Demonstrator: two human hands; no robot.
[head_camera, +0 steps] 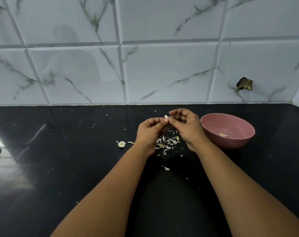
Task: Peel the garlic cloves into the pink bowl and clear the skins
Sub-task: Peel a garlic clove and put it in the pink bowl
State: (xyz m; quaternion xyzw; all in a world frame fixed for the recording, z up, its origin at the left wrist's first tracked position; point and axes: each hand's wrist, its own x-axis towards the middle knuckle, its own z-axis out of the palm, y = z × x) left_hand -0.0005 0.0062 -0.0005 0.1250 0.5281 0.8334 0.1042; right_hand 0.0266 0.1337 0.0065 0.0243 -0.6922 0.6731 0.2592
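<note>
Both hands, left hand [149, 132] & right hand [186, 127], pinch garlic clove [166, 116] beside pink bowl [231, 139].

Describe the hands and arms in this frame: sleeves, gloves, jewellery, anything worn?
Both are bare. The left hand and right hand wear no gloves, and no rings, watch or bracelet show on the sides that face the camera. Both forearms are uncovered right down to the bottom edge of the picture, so no sleeve is in view. Fingernails look short and unpainted, though they are small in the frame.
</note>
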